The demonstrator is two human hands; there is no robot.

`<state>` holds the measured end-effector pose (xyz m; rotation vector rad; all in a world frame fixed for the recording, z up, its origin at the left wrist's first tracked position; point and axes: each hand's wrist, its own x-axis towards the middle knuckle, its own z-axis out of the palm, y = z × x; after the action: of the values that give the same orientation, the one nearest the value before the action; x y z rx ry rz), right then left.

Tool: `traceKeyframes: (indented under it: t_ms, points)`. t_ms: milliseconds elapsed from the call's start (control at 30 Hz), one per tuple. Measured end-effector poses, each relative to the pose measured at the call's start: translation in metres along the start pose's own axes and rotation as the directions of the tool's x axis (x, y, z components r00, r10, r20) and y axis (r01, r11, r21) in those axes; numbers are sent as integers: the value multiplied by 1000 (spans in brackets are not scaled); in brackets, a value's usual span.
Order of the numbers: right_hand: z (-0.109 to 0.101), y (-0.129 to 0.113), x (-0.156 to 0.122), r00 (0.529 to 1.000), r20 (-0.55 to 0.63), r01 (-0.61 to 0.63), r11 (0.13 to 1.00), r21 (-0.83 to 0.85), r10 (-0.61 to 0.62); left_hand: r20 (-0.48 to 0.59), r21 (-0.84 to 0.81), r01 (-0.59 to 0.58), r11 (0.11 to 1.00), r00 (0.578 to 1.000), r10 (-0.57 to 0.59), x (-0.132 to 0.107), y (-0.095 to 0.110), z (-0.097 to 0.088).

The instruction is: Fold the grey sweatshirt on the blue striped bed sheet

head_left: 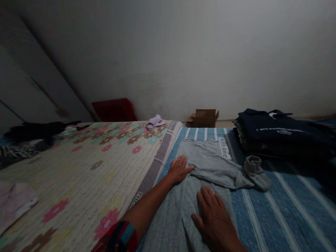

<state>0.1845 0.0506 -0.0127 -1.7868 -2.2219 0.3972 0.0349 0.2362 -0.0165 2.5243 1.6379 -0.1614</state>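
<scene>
A grey long-sleeved top [202,154] lies spread on a blue striped bed cover, with one sleeve stretched out to the right and its cuff bunched up. White print reading "With love" shows near its upper right. My left hand [180,169] rests flat on the top's left side, fingers outstretched. Nearer to me, my right hand [214,213] lies palm down with fingers spread on grey cloth, which runs down towards the lower edge with a dark slit in it. Whether this cloth is part of the top or a separate garment, I cannot tell.
Right of the top sits a stack of folded dark clothes [278,136]. A flowered mat [99,178] covers the left side, with a small lilac cloth [155,121] and a pink garment [15,203] on it. Behind stand a cardboard box [204,120] and a red crate [114,110].
</scene>
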Motion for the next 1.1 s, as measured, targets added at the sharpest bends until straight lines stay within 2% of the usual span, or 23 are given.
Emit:
traceKeyframes:
  t_ms: [133, 300, 500, 700, 1100]
  points:
    - [-3, -1, 0, 999, 40, -12, 1000, 4, 12, -1, -25, 17, 1000, 1000, -17, -6, 7, -7]
    - [-7, -3, 0, 998, 54, -26, 1000, 13, 25, -14, -53, -7, 999, 1000, 6, -35, 25, -15]
    - [-4, -1, 1, 998, 52, -19, 1000, 22, 18, 5, -101, 32, 994, 999, -32, -64, 37, -4]
    - [-1, 0, 1, 999, 44, -22, 1000, -1, 22, -72, -71, 37, 997, 997, -42, -64, 40, 6]
    - [-5, 0, 0, 997, 72, -22, 999, -26, 23, -144, -73, 20, 997, 989, -31, -64, 39, 14]
